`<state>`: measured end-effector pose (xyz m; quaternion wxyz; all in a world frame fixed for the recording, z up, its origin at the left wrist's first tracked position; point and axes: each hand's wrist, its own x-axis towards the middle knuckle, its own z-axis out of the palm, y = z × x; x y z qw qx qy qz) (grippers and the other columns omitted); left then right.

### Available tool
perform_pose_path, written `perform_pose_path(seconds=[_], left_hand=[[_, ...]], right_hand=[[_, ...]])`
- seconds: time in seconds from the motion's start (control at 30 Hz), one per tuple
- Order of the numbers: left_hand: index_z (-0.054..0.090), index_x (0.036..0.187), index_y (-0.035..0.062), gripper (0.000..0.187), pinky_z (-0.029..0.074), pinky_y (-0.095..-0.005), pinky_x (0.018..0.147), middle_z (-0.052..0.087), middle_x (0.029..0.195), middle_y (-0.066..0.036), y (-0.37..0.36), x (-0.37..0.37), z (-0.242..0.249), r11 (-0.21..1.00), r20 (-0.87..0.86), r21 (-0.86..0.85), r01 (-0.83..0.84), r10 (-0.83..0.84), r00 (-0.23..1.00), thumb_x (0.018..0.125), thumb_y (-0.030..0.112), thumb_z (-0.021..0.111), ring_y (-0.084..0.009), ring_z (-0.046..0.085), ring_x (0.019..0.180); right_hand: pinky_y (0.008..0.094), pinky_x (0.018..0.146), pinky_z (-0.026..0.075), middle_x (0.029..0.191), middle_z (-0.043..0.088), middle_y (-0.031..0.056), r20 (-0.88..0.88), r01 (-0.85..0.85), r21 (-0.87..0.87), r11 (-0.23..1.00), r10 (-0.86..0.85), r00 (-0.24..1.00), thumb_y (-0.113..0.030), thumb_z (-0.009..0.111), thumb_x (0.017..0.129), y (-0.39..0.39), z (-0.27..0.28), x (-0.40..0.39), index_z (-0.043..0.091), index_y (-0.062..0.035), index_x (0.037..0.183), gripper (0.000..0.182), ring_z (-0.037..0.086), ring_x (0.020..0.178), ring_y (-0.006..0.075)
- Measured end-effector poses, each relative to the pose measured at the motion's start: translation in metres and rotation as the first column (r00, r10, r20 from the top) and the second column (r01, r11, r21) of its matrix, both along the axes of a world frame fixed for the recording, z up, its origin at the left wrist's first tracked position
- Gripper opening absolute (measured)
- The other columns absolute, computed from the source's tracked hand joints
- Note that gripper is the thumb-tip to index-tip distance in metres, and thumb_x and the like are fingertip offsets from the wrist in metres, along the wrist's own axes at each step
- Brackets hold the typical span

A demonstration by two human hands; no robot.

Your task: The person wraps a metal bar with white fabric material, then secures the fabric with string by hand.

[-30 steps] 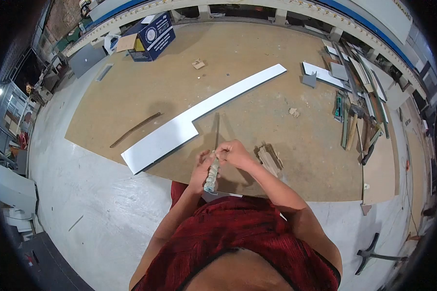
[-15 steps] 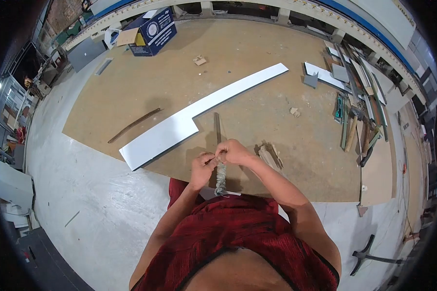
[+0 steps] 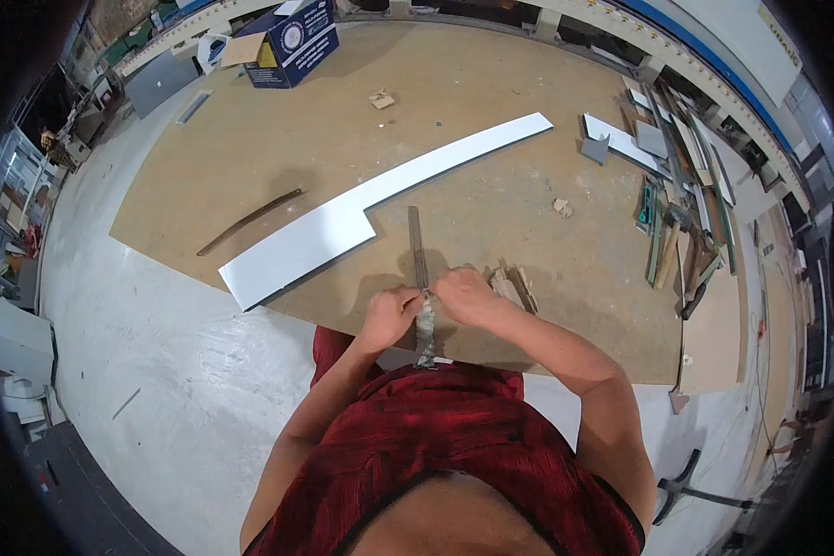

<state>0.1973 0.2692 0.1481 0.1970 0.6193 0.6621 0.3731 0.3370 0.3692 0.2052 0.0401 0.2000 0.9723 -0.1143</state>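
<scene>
A narrow dark strip point(image 3: 415, 236), like a blade, points away from me, its near end bound in a pale, crumpled wrapping point(image 3: 424, 326) that reaches the table's front edge. My left hand point(image 3: 391, 317) is closed, thumb and fingertips pinching the strip at the top of the wrapping. From the other side my right hand point(image 3: 466, 295) comes in closed, its fingertips at the same spot; what they pinch is too small to make out. Beyond the hands lies a long white board point(image 3: 343, 227) with a stepped edge. Splintered wood pieces point(image 3: 512, 287) lie just right of my right hand.
A thin curved brown strip point(image 3: 248, 222) lies left of the white board. At the right are a hammer point(image 3: 669, 243), a green-handled cutter point(image 3: 646, 204) and piled offcuts point(image 3: 690, 148). A blue box point(image 3: 298, 44) stands at the table's far left.
My right hand has shifted right and slightly down, its fingers lower beside the strip. The left hand stays at the top of the wrapping. The view has tilted slightly.
</scene>
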Motion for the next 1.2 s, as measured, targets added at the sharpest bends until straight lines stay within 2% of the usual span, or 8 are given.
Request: perform_pose_path(seconds=[0.07,0.37,0.57,0.63,0.73,0.87,1.03,1.2], left_hand=[[0.061,0.084,0.002,0.016,0.045,-0.0413,0.063,0.058,0.077,-0.017,-0.001,0.002,0.0,1.0,-0.063,-0.003,0.004,-0.005,0.998,0.076,0.014,0.057,-0.036,0.056,0.07],[0.059,0.081,0.0021,0.014,0.045,-0.0438,0.063,0.058,0.077,-0.018,0.0,0.006,0.003,0.997,-0.241,-0.077,0.032,-0.05,0.969,0.076,0.014,0.053,-0.0367,0.056,0.071],[0.059,0.076,0.0021,0.013,0.045,-0.0441,0.062,0.058,0.073,-0.018,0.001,0.003,-0.002,0.999,-0.176,0.026,0.019,-0.014,0.984,0.076,0.013,0.051,-0.0359,0.057,0.068],[0.06,0.078,0.0019,0.014,0.046,-0.0434,0.063,0.058,0.075,-0.018,0.001,0.0,-0.002,0.999,-0.157,0.009,0.035,-0.033,0.987,0.076,0.014,0.052,-0.0355,0.057,0.07],[0.062,0.083,0.0027,0.017,0.047,-0.042,0.064,0.059,0.079,-0.018,0.0,0.002,0.002,1.0,-0.098,-0.02,0.023,-0.024,0.995,0.075,0.016,0.054,-0.0364,0.057,0.072],[0.063,0.085,-0.0005,0.016,0.046,-0.0318,0.055,0.061,0.069,-0.012,0.001,-0.001,-0.006,0.998,0.156,-0.069,0.013,-0.002,0.988,0.075,0.011,0.059,-0.0231,0.059,0.058],[0.061,0.087,-0.003,0.017,0.043,-0.0212,0.046,0.057,0.064,-0.004,0.0,-0.006,0.009,0.933,0.555,-0.349,0.092,0.127,0.822,0.08,0.011,0.056,-0.0067,0.053,0.054],[0.06,0.089,-0.0022,0.018,0.042,-0.0196,0.044,0.057,0.064,-0.003,0.001,-0.008,-0.002,0.946,0.647,-0.29,0.144,0.083,0.758,0.082,0.014,0.056,-0.0069,0.052,0.051]], right_hand=[[0.0425,0.066,0.048,0.08,0.058,0.0186,-0.159,-0.047,0.038,0.998,0.053,0.986,-0.004,0.051,0.07,-0.002,-0.006,0.005,0.058,-0.0003,0.077,0.011,0.06,0.076,0.0331],[0.0426,0.064,0.046,0.084,0.05,0.0148,-0.276,-0.181,-0.085,0.98,0.152,0.949,-0.004,0.052,0.071,0.001,-0.012,0.007,0.052,-0.0019,0.083,0.012,0.057,0.074,0.0325],[0.0372,0.059,0.045,0.075,0.054,0.0127,-0.538,-0.197,-0.412,0.89,-0.062,0.841,-0.005,0.052,0.074,0.012,-0.051,-0.003,0.053,-0.0027,0.078,0.005,0.056,0.067,0.0299],[0.0324,0.057,0.044,0.069,0.055,0.01,-0.523,-0.142,-0.527,0.838,-0.188,0.832,-0.002,0.053,0.074,0.01,-0.051,-0.003,0.054,-0.0013,0.078,0.004,0.056,0.064,0.0222],[0.0291,0.054,0.044,0.066,0.056,0.0084,-0.504,-0.1,-0.671,0.735,-0.354,0.788,-0.001,0.054,0.074,0.007,-0.06,-0.006,0.056,-0.0008,0.077,0.003,0.055,0.059,0.0161],[0.0259,0.047,0.044,0.065,0.056,0.0043,-0.327,-0.038,-0.869,0.493,-0.516,0.791,0.0,0.054,0.076,0.009,-0.065,-0.008,0.057,-0.0005,0.077,0.003,0.054,0.054,0.0106],[0.0227,0.046,0.042,0.068,0.057,0.0028,-0.245,-0.03,-0.921,0.387,-0.518,0.82,0.003,0.053,0.077,0.014,-0.062,-0.01,0.057,0.0006,0.077,0.004,0.053,0.051,0.0092],[0.0225,0.043,0.04,0.066,0.056,0.0036,-0.2,-0.01,-0.941,0.338,-0.532,0.823,0.003,0.055,0.076,0.017,-0.062,-0.012,0.055,0.0013,0.082,0.007,0.052,0.048,0.0092]])
